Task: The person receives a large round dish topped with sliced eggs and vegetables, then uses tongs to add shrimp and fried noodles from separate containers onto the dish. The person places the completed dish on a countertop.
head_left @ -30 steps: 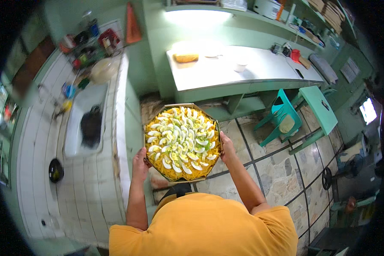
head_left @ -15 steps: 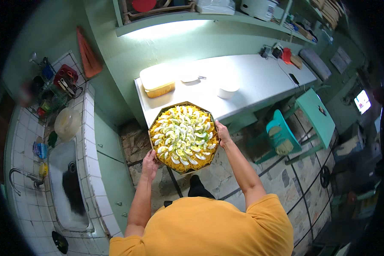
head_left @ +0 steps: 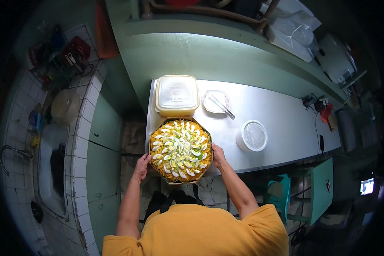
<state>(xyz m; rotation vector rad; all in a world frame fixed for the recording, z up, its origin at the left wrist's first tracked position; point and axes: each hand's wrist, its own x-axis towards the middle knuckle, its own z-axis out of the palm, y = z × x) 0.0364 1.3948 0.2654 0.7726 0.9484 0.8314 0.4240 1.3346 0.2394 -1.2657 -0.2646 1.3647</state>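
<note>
Between my two hands is an octagonal tray of food [head_left: 181, 150], yellow-orange noodles by the look of it, topped with egg slices and green bits. My left hand [head_left: 142, 165] is closed on its left edge. On the opposite edge my right hand [head_left: 218, 154] grips the rim. The tray's far part overlaps the front of the white counter [head_left: 286, 136]; whether it rests there I cannot tell. Right behind it stands a yellowish lidded container [head_left: 177, 94]. Beside that lies a small clear dish [head_left: 216, 101] with a utensil across it. A round white tub [head_left: 252, 135] stands farther right.
A tiled sink [head_left: 51, 170] runs along the left, with a clear bowl [head_left: 65, 106] near it. A shelf [head_left: 243, 38] overhangs the counter. To the right are a teal chair [head_left: 279, 194] and a green table [head_left: 321, 192]. A dark phone-like object [head_left: 321, 143] lies on the counter.
I have moved closer to the counter with the tray. The tray now comes over the counter's near left part, just in front of the lidded container. Both hands keep their hold.
</note>
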